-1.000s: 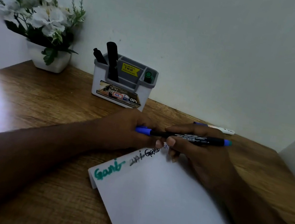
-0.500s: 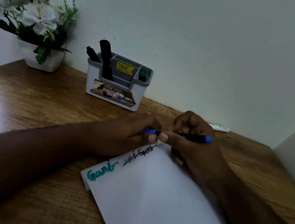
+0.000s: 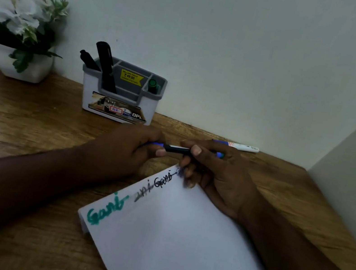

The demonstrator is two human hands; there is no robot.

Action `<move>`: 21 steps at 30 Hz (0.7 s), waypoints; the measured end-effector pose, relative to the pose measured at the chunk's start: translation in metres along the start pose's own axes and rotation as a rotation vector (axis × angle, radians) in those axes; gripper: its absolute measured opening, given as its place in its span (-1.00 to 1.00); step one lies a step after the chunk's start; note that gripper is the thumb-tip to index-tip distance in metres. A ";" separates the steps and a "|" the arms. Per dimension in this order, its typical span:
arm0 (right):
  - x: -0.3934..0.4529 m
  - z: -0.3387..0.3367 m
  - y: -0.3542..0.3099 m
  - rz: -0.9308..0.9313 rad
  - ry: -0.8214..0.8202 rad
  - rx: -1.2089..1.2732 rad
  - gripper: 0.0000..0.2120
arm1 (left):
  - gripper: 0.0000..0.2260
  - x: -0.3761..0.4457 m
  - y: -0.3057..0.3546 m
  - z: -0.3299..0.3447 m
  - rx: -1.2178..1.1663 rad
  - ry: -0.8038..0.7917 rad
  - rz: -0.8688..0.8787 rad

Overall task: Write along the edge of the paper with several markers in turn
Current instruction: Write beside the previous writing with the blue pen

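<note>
A white sheet of paper [image 3: 178,249] lies on the wooden desk [image 3: 31,123], with green and black writing along its upper left edge. Both hands hold a black marker with blue ends [image 3: 178,149] level, just above the paper's far corner. My left hand [image 3: 126,149] grips its blue cap end. My right hand [image 3: 214,177] grips the black barrel, fingers curled over the paper's corner. A little blue ink shows under those fingers.
A grey and white pen holder [image 3: 120,91] with two black markers and a green one stands at the wall. A white marker [image 3: 239,146] lies behind my right hand. A white flower pot [image 3: 23,36] sits far left. A wall panel closes the right side.
The hands have come closer together along the marker, so less of its barrel shows. The view has shifted a little to the right.
</note>
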State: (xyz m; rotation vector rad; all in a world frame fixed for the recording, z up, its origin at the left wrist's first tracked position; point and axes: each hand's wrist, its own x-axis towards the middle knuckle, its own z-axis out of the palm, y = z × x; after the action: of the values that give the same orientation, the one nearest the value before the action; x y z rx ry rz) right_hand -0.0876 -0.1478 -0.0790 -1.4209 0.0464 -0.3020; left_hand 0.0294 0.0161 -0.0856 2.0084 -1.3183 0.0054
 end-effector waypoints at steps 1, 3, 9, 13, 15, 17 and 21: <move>0.000 0.000 0.000 -0.010 -0.010 -0.013 -0.81 | -0.93 -0.001 0.001 0.000 -0.010 -0.007 -0.009; -0.001 0.000 -0.001 -0.021 -0.003 -0.049 -0.83 | -0.92 -0.001 0.004 0.002 -0.017 -0.011 -0.008; 0.003 -0.001 0.002 0.098 0.044 -0.047 -0.55 | -0.81 -0.003 0.002 -0.002 -0.074 0.141 -0.073; 0.001 -0.003 0.004 0.081 0.056 -0.033 -0.55 | -0.75 -0.009 0.003 -0.017 -0.416 0.409 -0.150; 0.001 -0.003 0.003 0.100 0.078 -0.036 -0.59 | -0.77 -0.012 0.005 -0.029 -0.553 0.562 -0.147; 0.001 -0.002 0.002 0.123 0.097 -0.045 -0.66 | -0.84 -0.011 0.004 -0.044 -0.643 0.709 -0.128; 0.000 0.005 -0.001 0.124 0.137 -0.136 -0.73 | -0.93 -0.006 -0.009 -0.074 -0.793 0.933 -0.116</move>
State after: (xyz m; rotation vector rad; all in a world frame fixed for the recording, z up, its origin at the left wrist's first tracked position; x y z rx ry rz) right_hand -0.0870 -0.1429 -0.0773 -1.5226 0.2710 -0.2977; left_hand 0.0603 0.0647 -0.0383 1.1317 -0.4664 0.2835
